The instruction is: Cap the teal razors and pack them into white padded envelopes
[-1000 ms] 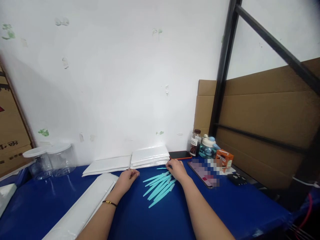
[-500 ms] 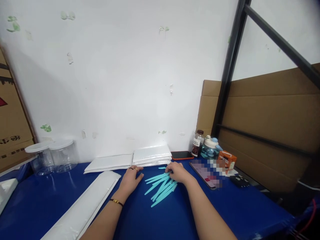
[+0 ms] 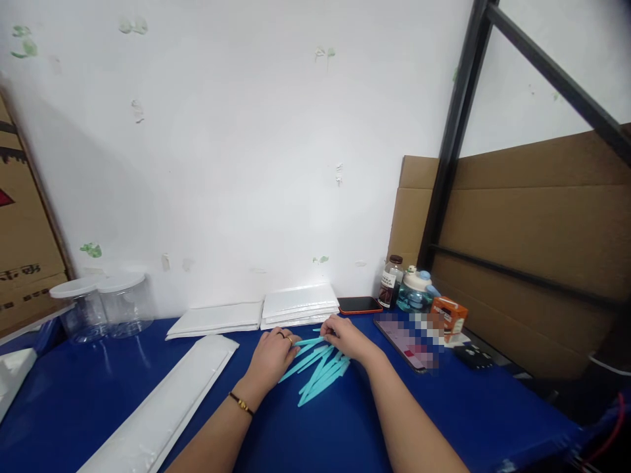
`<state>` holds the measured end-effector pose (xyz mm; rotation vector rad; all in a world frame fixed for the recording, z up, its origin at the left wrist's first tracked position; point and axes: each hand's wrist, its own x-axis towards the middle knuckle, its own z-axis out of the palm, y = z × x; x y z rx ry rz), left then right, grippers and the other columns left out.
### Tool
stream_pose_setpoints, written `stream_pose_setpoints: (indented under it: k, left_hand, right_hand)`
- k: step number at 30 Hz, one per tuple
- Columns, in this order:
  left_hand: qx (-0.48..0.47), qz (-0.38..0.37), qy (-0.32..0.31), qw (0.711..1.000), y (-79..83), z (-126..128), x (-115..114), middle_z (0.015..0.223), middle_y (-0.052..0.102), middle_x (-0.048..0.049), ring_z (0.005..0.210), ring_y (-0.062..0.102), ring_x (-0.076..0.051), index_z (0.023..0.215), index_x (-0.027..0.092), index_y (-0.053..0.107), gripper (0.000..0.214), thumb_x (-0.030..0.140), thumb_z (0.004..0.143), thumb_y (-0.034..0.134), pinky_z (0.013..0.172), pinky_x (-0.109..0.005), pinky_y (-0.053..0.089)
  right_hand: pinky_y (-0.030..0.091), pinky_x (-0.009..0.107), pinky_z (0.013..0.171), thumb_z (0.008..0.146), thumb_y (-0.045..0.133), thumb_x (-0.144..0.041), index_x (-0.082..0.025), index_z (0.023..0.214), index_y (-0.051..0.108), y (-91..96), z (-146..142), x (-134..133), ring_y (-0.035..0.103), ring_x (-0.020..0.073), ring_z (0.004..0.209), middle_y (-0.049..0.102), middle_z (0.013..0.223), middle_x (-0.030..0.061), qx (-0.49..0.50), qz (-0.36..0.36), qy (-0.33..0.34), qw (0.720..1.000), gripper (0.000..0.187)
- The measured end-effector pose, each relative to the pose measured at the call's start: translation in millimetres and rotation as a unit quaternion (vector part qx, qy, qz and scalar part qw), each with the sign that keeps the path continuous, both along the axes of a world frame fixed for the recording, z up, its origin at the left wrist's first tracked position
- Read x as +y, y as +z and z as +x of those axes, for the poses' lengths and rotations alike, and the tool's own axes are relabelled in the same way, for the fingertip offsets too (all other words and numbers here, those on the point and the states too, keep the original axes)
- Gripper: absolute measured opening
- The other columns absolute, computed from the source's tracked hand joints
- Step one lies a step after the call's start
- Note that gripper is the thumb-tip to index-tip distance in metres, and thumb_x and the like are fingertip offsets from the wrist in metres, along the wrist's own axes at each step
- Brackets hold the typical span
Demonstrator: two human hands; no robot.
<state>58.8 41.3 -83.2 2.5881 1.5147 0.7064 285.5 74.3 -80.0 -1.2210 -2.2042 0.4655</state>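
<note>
Several turquoise strips (image 3: pixel 324 377) lie between left hand (image 3: pixel 273 358) and right hand (image 3: pixel 344 337).

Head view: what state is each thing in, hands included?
Turquoise strips, mostly fanned and overlapping
Left hand, bent over strip tips, hold unclear
Right hand, fingers bent at other ends, hold unclear
Jars, upright, lids on
Bottle, upright, capped
Jug, upright
Far phone, screen dark
Near phone, screen lit, partly blurred
White packets, stacked flat
Long packet, lying flat

light: bright, diffuse | wall (image 3: pixel 236 151): soft shadow at left | phone (image 3: pixel 397 338): partly pixelated | lower right: dim, soft
</note>
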Motion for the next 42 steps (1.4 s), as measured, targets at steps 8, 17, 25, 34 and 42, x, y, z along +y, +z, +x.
stream_pose_setpoints:
  k: [8, 17, 25, 34, 42]
  left_hand:
    - [-0.297, -0.144, -0.037, 0.943, -6.3, 12, 3, 0.064, 0.056, 0.0012, 0.063, 0.053, -0.013, 0.084, 0.018, 0.054, 0.039, 0.046, 0.089, 0.028, 0.063, -0.023, 0.041]
    - [-0.353, -0.117, 0.015, 0.928, 0.3, 10, 1, 0.066, 0.055, 0.0025, 0.060, 0.049, -0.011, 0.080, 0.017, 0.057, 0.028, 0.044, 0.077, 0.052, 0.059, -0.023, 0.038]
    - [-0.544, -0.219, -0.010, 0.810, -1.9, -3, 7, 0.066, 0.056, 0.0018, 0.056, 0.049, -0.008, 0.097, 0.015, 0.057, 0.043, 0.051, 0.074, 0.058, 0.054, -0.019, 0.037]
    - [-0.415, -0.220, 0.068, 0.880, -17.0, -24, 22, 0.069, 0.065, -0.0016, 0.059, 0.058, -0.013, 0.080, 0.015, 0.061, 0.035, 0.047, 0.068, 0.059, 0.056, -0.022, 0.040]
    - [-0.108, -0.118, 0.164, 0.973, -16.3, -35, 20, 0.086, 0.067, -0.0019, 0.083, 0.059, -0.018, 0.084, 0.022, 0.067, 0.020, 0.032, 0.073, 0.053, 0.068, -0.024, 0.040]
  right_hand:
    - [0.044, 0.028, 0.066, 0.078, 0.057, -0.046, -0.019, 0.093, 0.058, 0.0, -39, -8, 0.059, 0.0165, 0.073, 0.058, 0.080, 0.0015, 0.358, -0.142, 0.078, 0.920, 0.031]
    - [0.044, 0.029, 0.072, 0.087, 0.038, -0.052, -0.017, 0.080, 0.058, 8.0, -48, -19, 0.056, 0.0154, 0.069, 0.061, 0.073, 0.0022, 0.343, -0.110, 0.065, 0.930, 0.041]
    - [0.032, 0.020, 0.048, 0.088, 0.041, -0.046, -0.018, 0.071, 0.050, 4.3, -50, -23, 0.040, 0.0085, 0.047, 0.049, 0.056, -0.0043, 0.172, -0.114, 0.094, 0.974, 0.033]
    - [0.032, 0.027, 0.071, 0.089, 0.041, -0.031, -0.019, 0.081, 0.059, 15.3, 2, 9, 0.050, 0.0151, 0.073, 0.060, 0.076, 0.0012, -0.078, 0.042, 0.026, 0.996, 0.023]
    - [0.025, 0.033, 0.078, 0.088, 0.047, -0.030, -0.025, 0.087, 0.063, -9.3, 26, 16, 0.049, 0.0187, 0.090, 0.060, 0.092, 0.0024, -0.185, 0.123, -0.096, 0.970, 0.017]
